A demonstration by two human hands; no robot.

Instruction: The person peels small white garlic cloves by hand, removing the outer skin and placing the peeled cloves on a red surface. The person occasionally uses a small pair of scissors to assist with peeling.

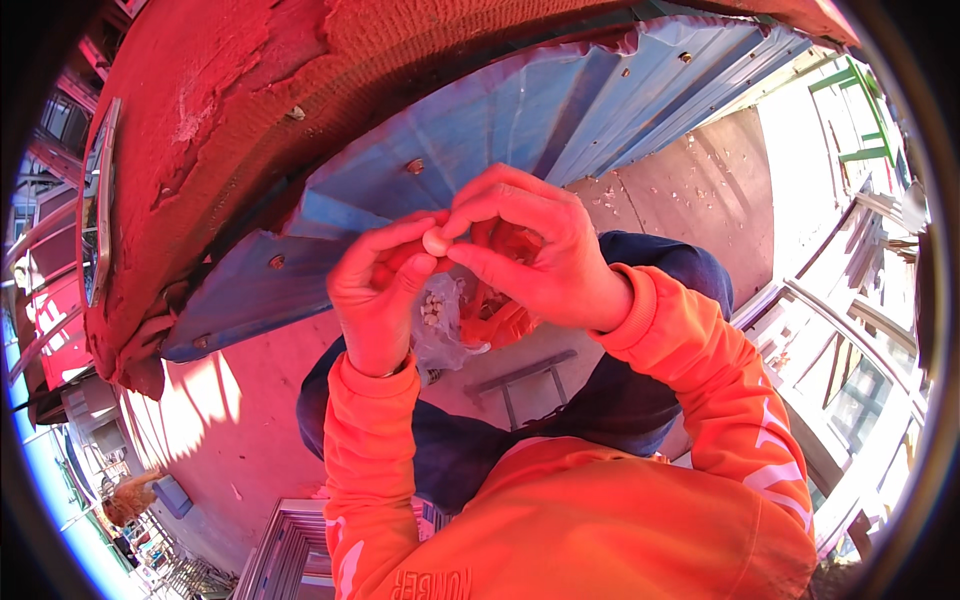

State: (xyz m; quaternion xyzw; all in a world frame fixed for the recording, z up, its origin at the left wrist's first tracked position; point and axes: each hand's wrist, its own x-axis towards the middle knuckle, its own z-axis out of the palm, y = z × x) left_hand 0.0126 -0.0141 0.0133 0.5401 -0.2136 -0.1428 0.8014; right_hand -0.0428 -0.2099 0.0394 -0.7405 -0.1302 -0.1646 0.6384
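I judge I'm peeling: my left hand (378, 290) and right hand (535, 255) pinch a small pale nut (436, 241), clear bag (440, 325) hanging at six o'clock; next needs thumbnail pressure.

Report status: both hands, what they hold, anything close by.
Left hand and right hand pinch one small pale round piece. Clear plastic bag hangs below the left hand. Blue corrugated sheet just beyond.

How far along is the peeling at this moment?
Done: pale flakes scattered on the floor look like earlier peelings. In hand: both hands, left and right, pinch one small pale round piece between fingertips. Left: a clear bag hanging under the left hand holds more small pieces; how many are already peeled cannot be told.
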